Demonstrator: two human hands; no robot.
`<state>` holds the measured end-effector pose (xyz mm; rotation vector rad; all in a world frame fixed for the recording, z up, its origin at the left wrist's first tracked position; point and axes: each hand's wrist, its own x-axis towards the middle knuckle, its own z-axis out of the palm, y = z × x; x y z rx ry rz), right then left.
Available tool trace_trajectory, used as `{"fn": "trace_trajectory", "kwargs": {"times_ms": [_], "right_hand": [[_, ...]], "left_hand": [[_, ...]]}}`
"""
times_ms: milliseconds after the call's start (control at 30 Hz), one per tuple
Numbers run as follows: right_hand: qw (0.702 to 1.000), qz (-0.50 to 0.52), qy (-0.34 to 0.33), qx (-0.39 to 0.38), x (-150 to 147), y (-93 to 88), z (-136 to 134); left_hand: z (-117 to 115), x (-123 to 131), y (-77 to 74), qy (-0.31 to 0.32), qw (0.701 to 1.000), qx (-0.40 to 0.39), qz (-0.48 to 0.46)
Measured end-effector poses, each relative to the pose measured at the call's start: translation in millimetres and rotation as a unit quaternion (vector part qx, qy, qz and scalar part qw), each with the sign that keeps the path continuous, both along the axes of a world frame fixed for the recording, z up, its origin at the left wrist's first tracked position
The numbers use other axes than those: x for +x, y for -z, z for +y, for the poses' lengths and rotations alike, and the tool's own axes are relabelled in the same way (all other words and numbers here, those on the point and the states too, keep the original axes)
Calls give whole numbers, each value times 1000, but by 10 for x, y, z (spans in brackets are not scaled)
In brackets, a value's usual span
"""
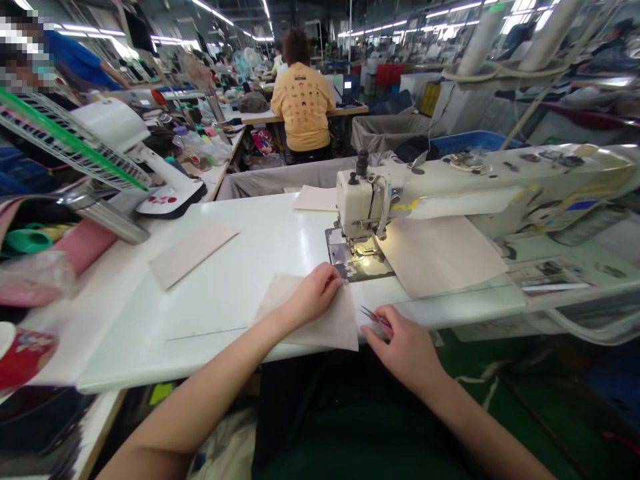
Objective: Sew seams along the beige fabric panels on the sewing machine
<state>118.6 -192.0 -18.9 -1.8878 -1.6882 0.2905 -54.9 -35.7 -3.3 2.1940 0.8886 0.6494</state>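
Observation:
My left hand (320, 291) is closed on the upper right corner of a beige fabric piece (330, 328) that lies at the table's front edge. In my right hand (407, 343) is a small pair of thread snips (379, 320), its blades pointing up and left, just right of that piece. Beyond both hands stands a sewing machine (361, 200), its lamp lighting the metal needle plate (357, 261). A larger beige fabric piece (440, 257) lies under the machine's arm. Left on the table rests a folded beige piece (193, 255), and another beige piece (316, 198) is behind the needle area.
At the left are a steel flask (107, 217), a white fan-like device on a base (173, 198), pink rolled material (90, 245) and a red patterned cup (25, 357). A person in a yellow top (303, 103) sits ahead. A blue bin (473, 141) stands behind the machine.

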Motion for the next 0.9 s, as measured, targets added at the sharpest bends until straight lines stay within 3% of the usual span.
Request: {"fn": "trace_trajectory", "kwargs": {"times_ms": [100, 233, 333, 467, 900], "right_hand": [[1000, -22, -9, 5, -54, 125, -197], [995, -24, -16, 97, -90, 339, -291], [987, -22, -50, 153, -89, 430, -250], [975, -51, -106, 189, -53, 415, -166], [997, 35, -69, 14, 8, 89, 224]], "left_hand": [[-120, -6, -66, 49, 998, 18, -24], [-281, 29, -117, 106, 994, 1, -30], [-315, 55, -56, 137, 990, -15, -18], [-273, 37, 47, 146, 988, -37, -34], [-277, 49, 140, 124, 988, -47, -73]]}}
